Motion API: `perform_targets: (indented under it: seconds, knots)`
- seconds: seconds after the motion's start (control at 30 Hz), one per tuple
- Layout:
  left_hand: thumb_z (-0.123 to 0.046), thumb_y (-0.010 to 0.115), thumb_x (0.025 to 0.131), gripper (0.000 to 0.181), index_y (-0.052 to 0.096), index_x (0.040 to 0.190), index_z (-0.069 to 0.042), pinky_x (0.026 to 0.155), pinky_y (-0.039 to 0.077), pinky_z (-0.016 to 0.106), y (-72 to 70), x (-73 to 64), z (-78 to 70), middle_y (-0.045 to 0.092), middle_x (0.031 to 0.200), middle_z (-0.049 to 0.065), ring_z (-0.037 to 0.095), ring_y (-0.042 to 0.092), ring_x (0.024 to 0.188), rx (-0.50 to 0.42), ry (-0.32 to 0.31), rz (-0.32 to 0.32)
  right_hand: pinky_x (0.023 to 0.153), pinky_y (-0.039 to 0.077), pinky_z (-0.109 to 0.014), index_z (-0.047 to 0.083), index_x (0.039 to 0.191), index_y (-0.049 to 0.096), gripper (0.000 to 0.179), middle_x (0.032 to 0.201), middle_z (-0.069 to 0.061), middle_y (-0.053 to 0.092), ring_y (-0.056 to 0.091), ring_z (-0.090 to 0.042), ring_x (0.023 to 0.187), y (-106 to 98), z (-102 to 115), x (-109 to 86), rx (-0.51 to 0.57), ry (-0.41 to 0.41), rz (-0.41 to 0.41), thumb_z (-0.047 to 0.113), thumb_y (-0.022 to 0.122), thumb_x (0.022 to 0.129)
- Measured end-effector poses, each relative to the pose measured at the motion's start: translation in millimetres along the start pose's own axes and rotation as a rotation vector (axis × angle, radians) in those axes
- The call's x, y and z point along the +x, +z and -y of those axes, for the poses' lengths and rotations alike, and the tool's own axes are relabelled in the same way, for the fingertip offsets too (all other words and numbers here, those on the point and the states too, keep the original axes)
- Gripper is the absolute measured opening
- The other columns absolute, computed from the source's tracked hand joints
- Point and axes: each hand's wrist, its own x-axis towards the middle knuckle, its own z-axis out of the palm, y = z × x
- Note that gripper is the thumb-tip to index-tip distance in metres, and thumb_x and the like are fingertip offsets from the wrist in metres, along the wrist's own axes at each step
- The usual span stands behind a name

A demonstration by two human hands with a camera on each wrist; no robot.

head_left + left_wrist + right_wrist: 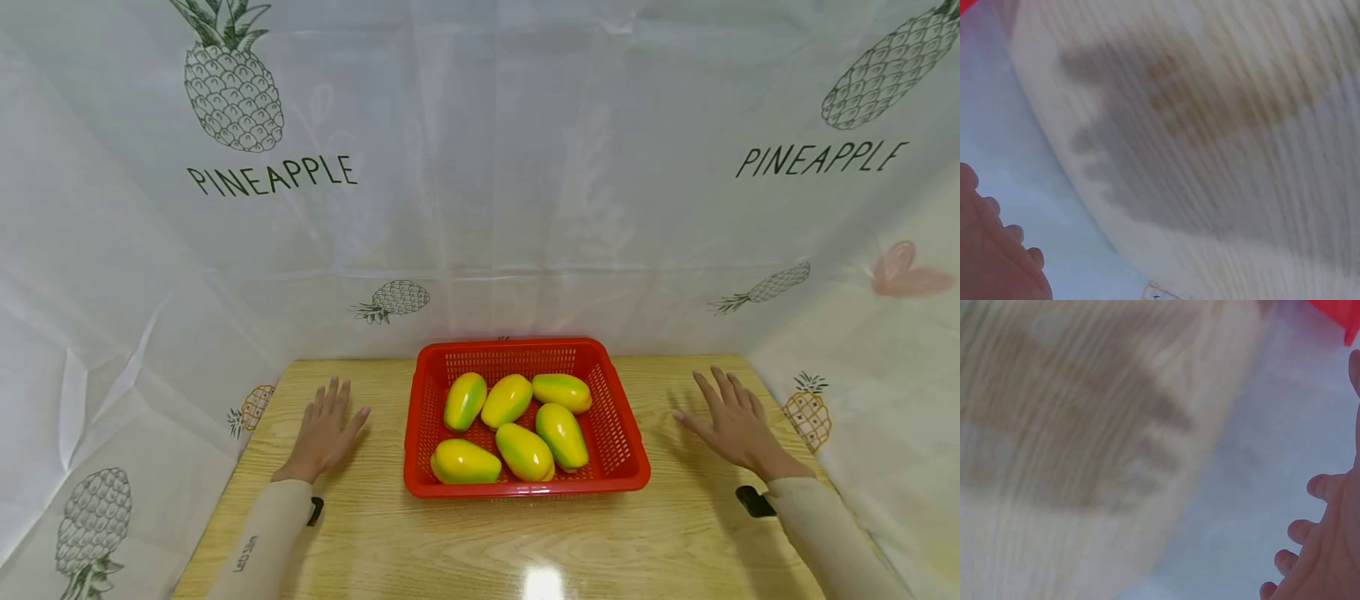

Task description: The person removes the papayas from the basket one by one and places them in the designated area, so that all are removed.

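Observation:
A red plastic basket (pixel 525 490) with perforated walls sits on the wooden table, holding several yellow-green mangoes (pixel 525 452). To its left, my left hand (pixel 321 432) is held over the table with fingers extended and nothing in it. On the basket's other side, my right hand (pixel 735 425) is spread with its thumb toward the basket, also holding nothing. Both hands are apart from the basket. In the left wrist view the left hand (pixel 997 250) shows at the lower left edge; the right hand (pixel 1329 544) shows at the right edge of its wrist view.
The light wooden table (pixel 420 550) ends at a white sheet (pixel 525 208) printed with pineapples, which hangs behind it and on both sides. A dark wrist device (pixel 754 502) sits at the right sleeve, another dark device (pixel 316 511) at the left sleeve.

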Motion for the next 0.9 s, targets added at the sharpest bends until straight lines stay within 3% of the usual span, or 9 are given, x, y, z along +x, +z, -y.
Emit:
perform_targets:
  seconds: [0.3,0.57,0.7,0.9]
  knots:
    - [-0.051,0.036,0.114,0.082,0.008,0.167,0.006,0.120,0.003,0.077,1.1,8.3,-15.2,-0.002,0.173,0.031,0.059,-0.002,0.156,-0.114,0.041,0.014,0.110,0.017,-0.081,-0.005,0.164,0.027,0.088,0.164,-0.039,0.020,0.019,-0.064,0.147,-13.5,31.9,11.7,-0.027,-0.085,-0.028,0.049,0.063,0.104]
    - [-0.044,0.032,0.116,0.076,-0.001,0.169,0.000,0.124,0.000,0.071,-3.8,11.5,-41.3,-0.007,0.175,0.022,0.049,-0.006,0.160,-0.353,0.029,0.090,0.112,0.018,-0.079,-0.001,0.165,0.029,0.090,0.163,-0.036,0.025,0.023,-0.059,0.147,-18.5,61.3,22.1,-0.039,-0.180,-0.055,0.050,0.068,0.101]
    - [-0.045,0.031,0.116,0.075,-0.002,0.170,-0.004,0.126,0.003,0.069,-5.9,10.5,-52.0,-0.006,0.176,0.021,0.046,-0.004,0.161,-0.485,-0.005,0.148,0.112,0.019,-0.077,-0.002,0.162,0.035,0.089,0.164,-0.034,0.027,0.025,-0.057,0.147,-20.3,76.3,26.0,-0.039,-0.217,-0.061,0.050,0.071,0.099]
    - [-0.046,0.039,0.115,0.076,0.001,0.172,-0.014,0.124,0.018,0.069,-6.3,9.3,-65.5,0.003,0.177,0.018,0.045,0.013,0.160,-0.649,-0.075,0.213,0.113,0.021,-0.076,-0.002,0.160,0.038,0.088,0.164,-0.031,0.028,0.026,-0.054,0.147,-21.1,98.0,31.2,-0.057,-0.268,-0.029,0.048,0.074,0.097]
